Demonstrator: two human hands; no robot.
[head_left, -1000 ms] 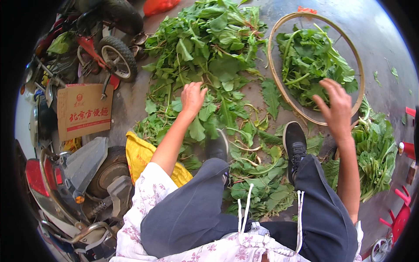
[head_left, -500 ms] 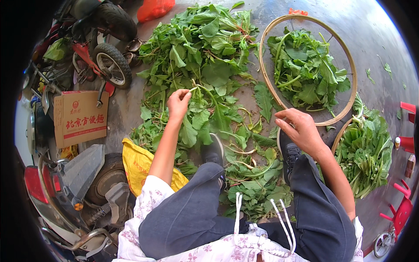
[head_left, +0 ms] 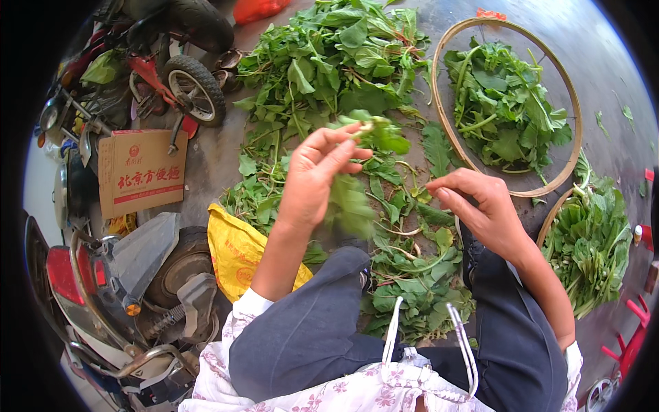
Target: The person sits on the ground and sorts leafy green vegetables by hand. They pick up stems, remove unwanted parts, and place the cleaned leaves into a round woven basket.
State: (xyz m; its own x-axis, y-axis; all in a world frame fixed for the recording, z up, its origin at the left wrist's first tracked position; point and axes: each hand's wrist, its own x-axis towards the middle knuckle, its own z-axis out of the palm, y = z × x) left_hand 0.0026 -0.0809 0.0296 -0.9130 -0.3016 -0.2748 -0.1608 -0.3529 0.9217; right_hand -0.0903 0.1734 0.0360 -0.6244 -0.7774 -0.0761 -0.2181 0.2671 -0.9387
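Observation:
Raised over the greens, my left hand [head_left: 317, 177] is closed around a leafy green plant [head_left: 351, 209]. The plant's pale stem end shows at the fingertips, and its leaves are smeared by motion. To the right, my right hand [head_left: 480, 204] hangs in the air with bent fingers and the thumb slightly apart. I see nothing in it. Below both hands, loose greens [head_left: 412, 295] with pale roots lie on the floor between my feet. A large heap of greens [head_left: 329, 62] spreads out beyond my left hand. Past my right hand, trimmed-looking leaves [head_left: 504, 103] lie inside a round wooden-rimmed basket [head_left: 575, 96].
At right, another bundle of greens [head_left: 594, 240] sits beside my leg. Left stand a cardboard box [head_left: 147, 168], a small-wheeled bike [head_left: 195, 89] and a parked motorbike [head_left: 158, 275]. A yellow sack [head_left: 240, 250] lies by my left knee. Red plastic pieces [head_left: 635, 329] edge the far right.
My left hand has come nearer and moved right, lifting the plant off the heap. My right hand stays close to its former place. The whole view has shifted slightly.

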